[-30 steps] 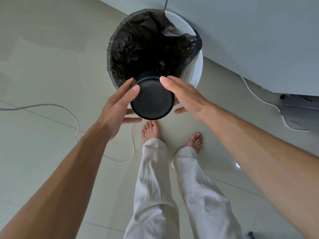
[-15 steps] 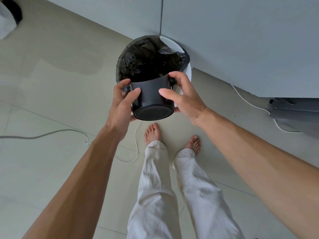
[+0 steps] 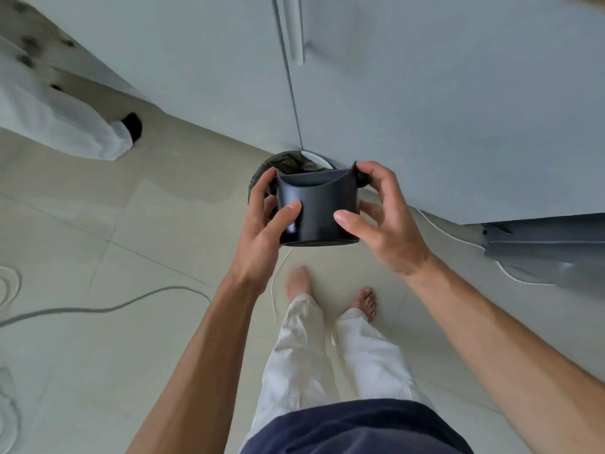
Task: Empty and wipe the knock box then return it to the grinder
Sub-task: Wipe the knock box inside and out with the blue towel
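Note:
The black knock box (image 3: 317, 208) is held upright in front of me, its curved cut-out rim facing me. My left hand (image 3: 265, 221) grips its left side with the thumb across the front wall. My right hand (image 3: 383, 221) grips the right side, fingers around the bar's end knob. Behind and below the box, a white bin with a black liner (image 3: 288, 162) stands on the floor against the cabinet, mostly hidden by the box. The grinder is not in view.
Grey cabinet doors (image 3: 425, 93) fill the top and right. A grey cable (image 3: 98, 309) and a thin white cord (image 3: 278, 276) run across the tiled floor. White cloth (image 3: 59, 126) hangs at the upper left. My bare feet (image 3: 298, 283) stand below the box.
The knock box has gone from tipped bottom-up over the bin to upright and lifted away from it. My view has risen, so the bin looks smaller and farther.

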